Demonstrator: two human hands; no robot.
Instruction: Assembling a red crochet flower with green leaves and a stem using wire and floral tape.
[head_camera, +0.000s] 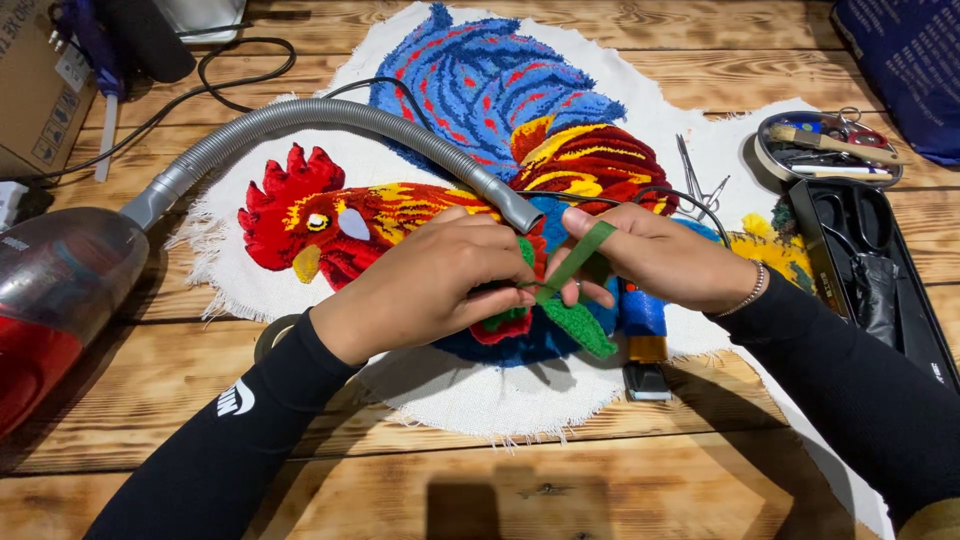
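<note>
Tape, a narrow green strip (578, 258), runs taut between the two hands over the lower middle of a tufted rooster rug (470, 90). The right hand (665, 255) pinches its upper end between thumb and forefinger, fingers otherwise loosely curled; the left hand (440, 285) is closed down over the lower end, its fingertips pressing near the rug's pile, so the strip slants up to the right. Held stretched like that, the tape stays straight and off the wool rather than sticking where it falls. A green leaf-shaped tufted patch (582, 328) lies just below the hands.

The rug lies flat on a white backing cloth (470, 400) with frayed edges, spread across the wooden desk (600, 490). A grey vacuum hose (330, 115) arcs over the rooster's neck, its nozzle resting just above the hands, close enough to be picked up; it leads back to a red vacuum body (50, 310) at the left edge. A blue clipper-like tool (645, 340) sits partly under the right wrist. Thin steel forceps (700, 185) lie on the cloth to the right.

Farther right, an oval tin (765, 150) holds a wooden-handled brush (835, 143) and small items I cannot make out. Beside it a long black tray (925, 340) holds black-handled scissors (850, 215) and something dark and wrapped. A cardboard box (35, 90) stands at top left.
</note>
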